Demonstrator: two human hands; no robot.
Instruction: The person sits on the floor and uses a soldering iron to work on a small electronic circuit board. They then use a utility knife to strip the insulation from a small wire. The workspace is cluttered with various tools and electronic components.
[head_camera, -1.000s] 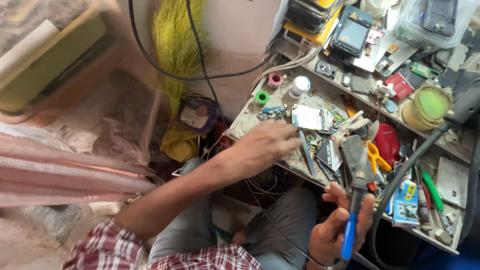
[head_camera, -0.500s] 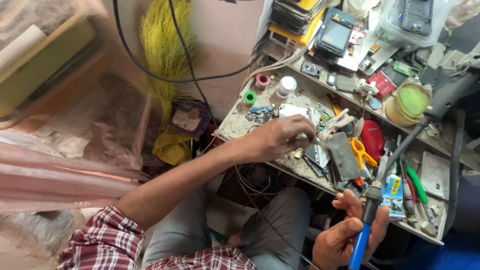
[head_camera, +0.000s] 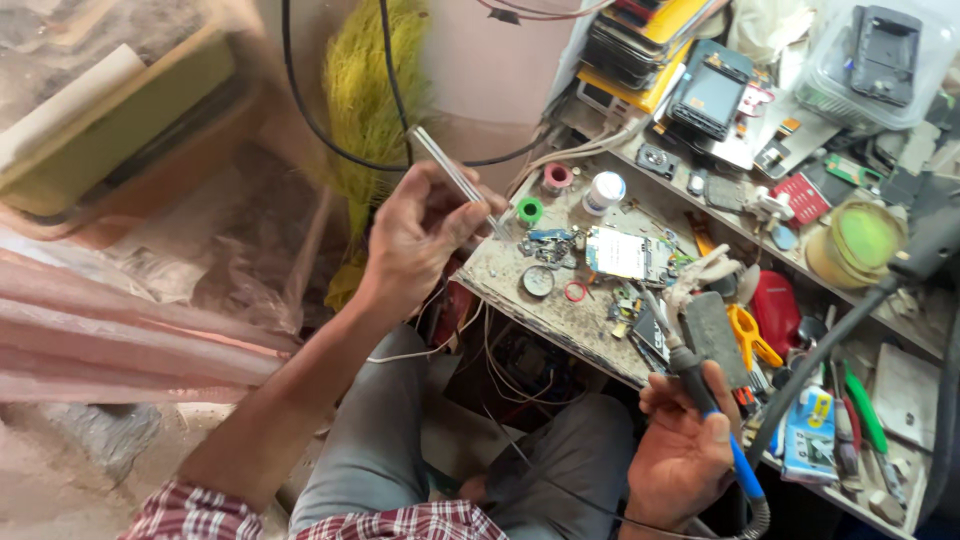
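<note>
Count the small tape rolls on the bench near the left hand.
2: a pink roll near the bench's back left edge and a green roll just in front of it, beside the left hand. The clutter may hide others.

Left hand (head_camera: 425, 235) grips tweezers (head_camera: 458, 180) above worktop (head_camera: 560, 320) edge; right hand (head_camera: 685, 450) grips soldering iron (head_camera: 700, 395), tip toward circuit board (head_camera: 625, 253).

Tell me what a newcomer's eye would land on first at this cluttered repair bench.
First, the left hand raised in the middle of the view, pinching metal tweezers above the bench's near corner. Next, the right hand at the bottom, gripping a blue-handled soldering iron whose tip points up toward the circuit board lying on the crowded workbench. Behind the left hand, a yellow-green broom stands against the wall.
</note>
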